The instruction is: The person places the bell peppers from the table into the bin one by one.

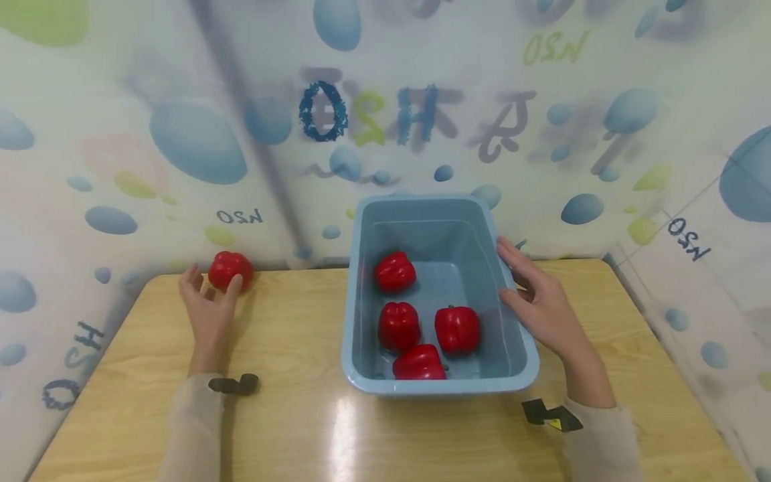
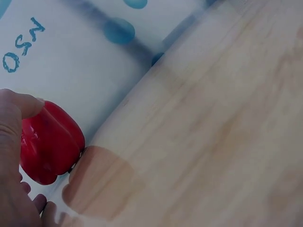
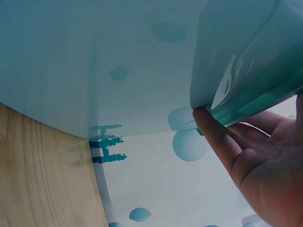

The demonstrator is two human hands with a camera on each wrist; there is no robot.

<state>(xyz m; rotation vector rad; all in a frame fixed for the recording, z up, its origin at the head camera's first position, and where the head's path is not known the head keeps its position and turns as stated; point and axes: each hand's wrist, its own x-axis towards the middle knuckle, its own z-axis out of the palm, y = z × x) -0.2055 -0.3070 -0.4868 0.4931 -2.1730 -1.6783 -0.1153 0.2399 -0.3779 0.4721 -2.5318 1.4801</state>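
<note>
At the back left of the table a red bell pepper [image 1: 231,270] sits beside the wall. My left hand [image 1: 209,311] reaches round it with parted fingers; the thumb overlaps the pepper's near right side, while a gap shows by the fingers on the left. In the left wrist view a digit touches the top of the pepper [image 2: 52,144]. A blue plastic bin [image 1: 440,386] stands in the middle, with several red bell peppers [image 1: 458,330] inside. My right hand [image 1: 545,304] holds the bin's right rim between thumb and fingers, seen closer in the right wrist view.
Beneath everything is a light wooden table [image 1: 289,428]. A pale wall covering [image 1: 385,161] with blue and green drops and letters rises behind the table's back edge and along both sides. Dark straps sit at both sleeve cuffs.
</note>
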